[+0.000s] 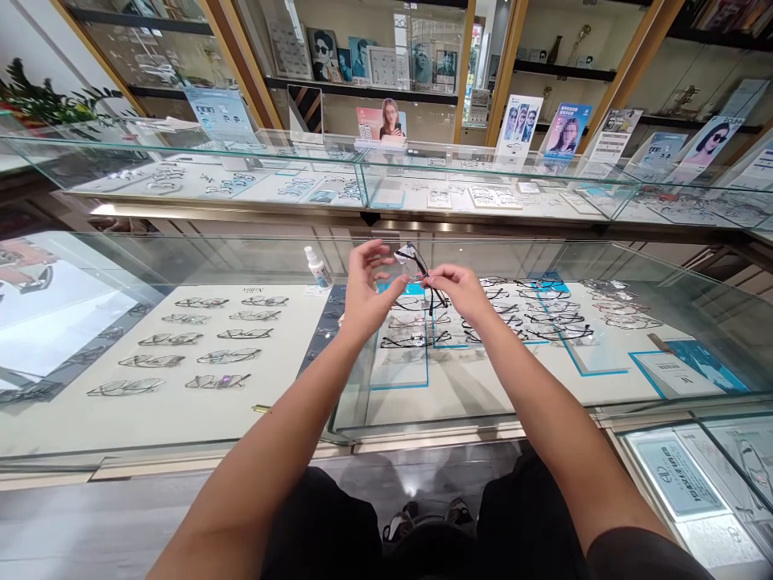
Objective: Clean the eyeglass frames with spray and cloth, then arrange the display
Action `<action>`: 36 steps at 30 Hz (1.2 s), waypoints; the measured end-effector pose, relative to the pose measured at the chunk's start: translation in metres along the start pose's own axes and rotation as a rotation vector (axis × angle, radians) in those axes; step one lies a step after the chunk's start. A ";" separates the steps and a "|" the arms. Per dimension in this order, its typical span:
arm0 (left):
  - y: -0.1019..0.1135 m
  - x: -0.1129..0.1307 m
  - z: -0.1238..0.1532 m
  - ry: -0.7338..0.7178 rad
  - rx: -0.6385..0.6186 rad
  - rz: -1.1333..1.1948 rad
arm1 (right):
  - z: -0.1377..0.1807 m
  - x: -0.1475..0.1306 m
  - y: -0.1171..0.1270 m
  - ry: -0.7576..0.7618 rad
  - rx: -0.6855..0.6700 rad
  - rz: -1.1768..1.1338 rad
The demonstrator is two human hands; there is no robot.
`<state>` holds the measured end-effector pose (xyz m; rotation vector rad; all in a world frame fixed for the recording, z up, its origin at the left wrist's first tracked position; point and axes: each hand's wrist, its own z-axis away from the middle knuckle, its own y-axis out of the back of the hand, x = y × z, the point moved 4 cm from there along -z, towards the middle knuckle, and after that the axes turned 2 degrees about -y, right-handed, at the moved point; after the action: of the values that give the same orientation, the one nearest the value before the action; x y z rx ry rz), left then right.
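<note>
I hold a pair of dark-framed glasses [415, 266] in the air above a glass display counter [459, 419]. My left hand [365, 292] pinches the lens end with thumb and fingers, the other fingers curled loosely. My right hand [460, 288] is closed on the folded temple side of the same glasses. Beneath them, inside the counter, lie rows of dark-framed glasses [543, 318] on a white and blue mat.
A small white spray bottle [317, 267] stands on the counter left of my hands. Light-framed glasses [199, 342] fill the left case. Another glass counter [362, 173] with posters and stands runs behind. My knees and shoes show below.
</note>
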<state>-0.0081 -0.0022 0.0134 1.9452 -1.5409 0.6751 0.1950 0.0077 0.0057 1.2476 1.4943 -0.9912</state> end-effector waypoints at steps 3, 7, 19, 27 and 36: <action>-0.004 0.005 0.011 0.064 0.133 -0.098 | 0.000 0.005 0.000 0.046 0.088 0.037; -0.019 0.007 0.019 0.255 -0.063 -0.009 | 0.012 0.003 -0.010 0.158 0.212 0.216; -0.019 -0.018 0.016 0.449 -0.064 0.123 | 0.028 -0.006 -0.030 0.345 0.177 0.615; -0.007 -0.009 -0.022 0.308 -0.206 -0.281 | 0.008 -0.019 0.022 0.339 0.468 0.506; -0.058 -0.024 -0.072 0.163 -0.905 -0.808 | -0.006 -0.013 0.049 0.304 0.527 0.391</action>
<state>0.0408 0.0757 0.0415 1.5133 -0.6310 -0.2007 0.2434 0.0181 0.0188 2.0548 1.1644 -0.9876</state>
